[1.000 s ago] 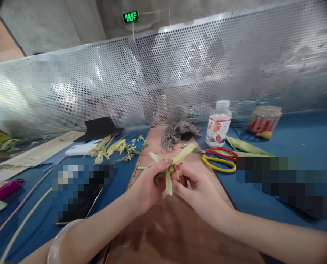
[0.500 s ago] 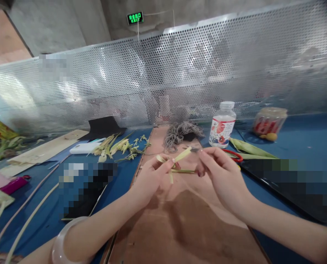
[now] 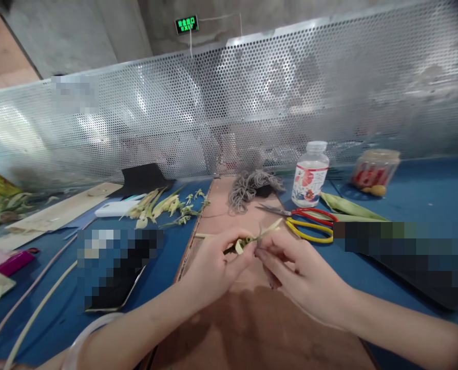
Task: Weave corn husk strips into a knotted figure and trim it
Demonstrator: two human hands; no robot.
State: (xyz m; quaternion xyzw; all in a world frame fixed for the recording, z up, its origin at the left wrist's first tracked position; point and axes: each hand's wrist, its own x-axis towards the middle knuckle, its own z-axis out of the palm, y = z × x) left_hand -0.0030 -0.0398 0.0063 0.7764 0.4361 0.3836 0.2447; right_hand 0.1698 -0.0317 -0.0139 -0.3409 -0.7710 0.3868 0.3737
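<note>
**Leafy bundle btwn both hands, pale strip slanting off to the R**

OK so here's what we've got rn. Our L hand (image 3: 213, 264) has its fingers closed round a small leafy bundle (image 3: 239, 246), held up over the wooden board (image 3: 248, 318). Our R hand (image 3: 308, 267) is right beside it, fingertips drawn in narrow at the bundle's R side. Can't tell if they're actually pinching smth or only touching, bc the fingers cover the contact spot.

Main thing, angle-wise: the bundle lies at our L fingertips, btwn the two hands. A pale strip (image 3: 273, 224) runs from near it, long axis slanting R and away from us, passing just beyond our R fingers. So the L hand is nearer the bundle, and the R hand is nearer the strip's outer end. Where strip meets bundle is partly hidden, fwiw.

Nearby stuff: scissors (image 3: 314, 214) lie beyond the R hand, blades pointing L, handles on the R side. Grey yarn (image 3: 248, 189) is heaped farther back on the board, w/ a bottle (image 3: 310, 180) upright to its R. Cut plant bits (image 3: 167, 206) are off to the L on the blue table (image 3: 167, 267).
</note>
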